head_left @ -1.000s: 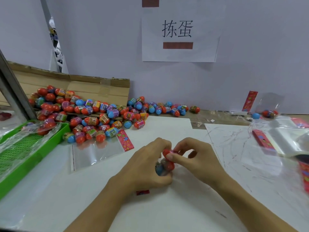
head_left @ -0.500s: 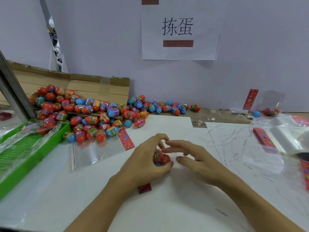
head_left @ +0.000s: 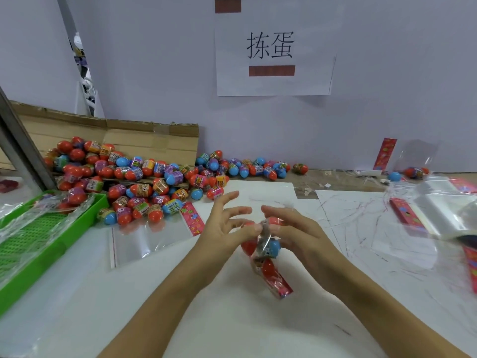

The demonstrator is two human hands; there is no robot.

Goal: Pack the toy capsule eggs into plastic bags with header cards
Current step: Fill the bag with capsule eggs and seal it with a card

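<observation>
A clear plastic bag [head_left: 265,254] holding red and blue capsule eggs hangs between my hands above the white table, its red header card [head_left: 281,285] pointing down toward me. My left hand [head_left: 224,228] pinches the bag's upper end between thumb and forefinger, the other fingers spread. My right hand [head_left: 299,233] pinches the same end from the right. A big pile of loose capsule eggs [head_left: 134,182] lies at the back left. An empty bag with a red header card [head_left: 152,236] lies flat in front of the pile.
A green plastic tray [head_left: 38,241] with filled bags stands at the left edge. A torn cardboard box [head_left: 144,138] sits behind the pile. A stack of empty bags with red cards [head_left: 438,215] lies at the right. A paper sign [head_left: 273,47] hangs on the wall.
Both hands have lifted the filled bag off the table and turned it so the header card hangs down. My left fingers have spread out.
</observation>
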